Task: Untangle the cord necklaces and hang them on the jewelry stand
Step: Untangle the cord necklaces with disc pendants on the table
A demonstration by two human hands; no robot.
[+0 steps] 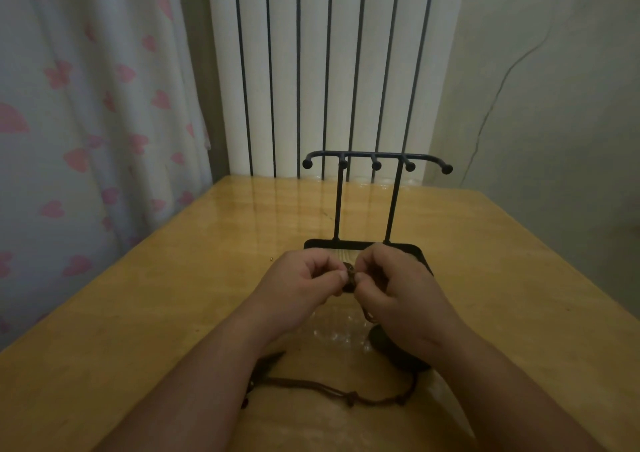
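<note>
A black jewelry stand (377,161) with several ball-tipped hooks on its top bar rises from a dark base at the table's middle; nothing hangs on it. Just in front of the base, my left hand (304,278) and my right hand (394,285) meet, fingertips pinching a small dark piece of a cord necklace (350,277) between them. A brown cord (346,394) with knots trails over the table beneath my forearms. A dark pendant (381,341) lies under my right wrist, partly hidden.
The yellow wooden table (173,313) stands against a white ribbed radiator (329,71). A curtain with pink hearts (86,122) hangs on the left. A tiny bead (271,259) lies left of the stand. A clear plastic bag (332,327) lies between my wrists.
</note>
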